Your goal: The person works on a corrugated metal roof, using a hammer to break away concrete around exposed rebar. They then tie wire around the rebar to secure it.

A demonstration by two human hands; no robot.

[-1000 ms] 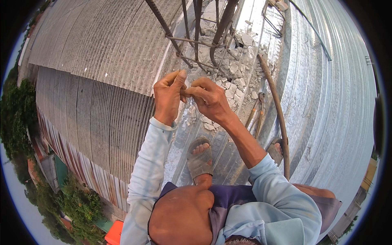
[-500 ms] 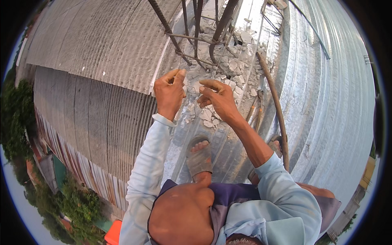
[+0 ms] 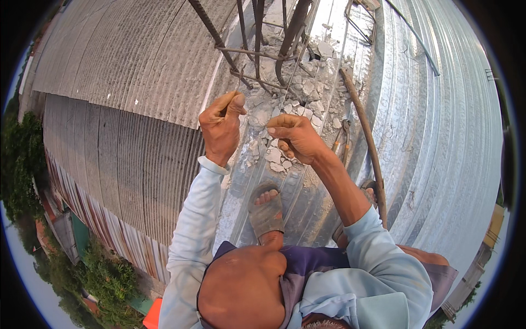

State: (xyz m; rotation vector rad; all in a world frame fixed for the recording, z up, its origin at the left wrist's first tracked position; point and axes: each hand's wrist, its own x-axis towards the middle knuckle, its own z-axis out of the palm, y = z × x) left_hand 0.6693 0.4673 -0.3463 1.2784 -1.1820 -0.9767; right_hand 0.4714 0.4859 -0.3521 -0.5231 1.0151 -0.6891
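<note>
My left hand (image 3: 221, 131) is raised with thumb and forefinger pressed together; whatever sits in that pinch is too fine to make out. To its right, my right hand (image 3: 300, 137) also pinches thumb and forefinger, its other fingers curled under. The hands are a short way apart, fingertips facing each other. Just beyond them stand upright rusty rebars (image 3: 259, 41), crossed by bent tie bars (image 3: 249, 52). Broken concrete chunks (image 3: 275, 156) lie beneath and beside my right hand. A hand tool with orange-marked handles (image 3: 343, 140) rests on the rubble to the right.
A long brown rod (image 3: 363, 123) lies right of the rubble on shiny corrugated metal sheets (image 3: 427, 153). Older grey corrugated roofing (image 3: 120, 131) spreads to the left, with trees (image 3: 104, 279) below its edge. My sandaled foot (image 3: 267, 211) stands between my arms. A thin bar (image 3: 413, 35) lies far right.
My right hand's thumb and forefinger, apart before, have come together in a pinch. The left hand has shifted slightly left and keeps its pinch. The view has moved a little.
</note>
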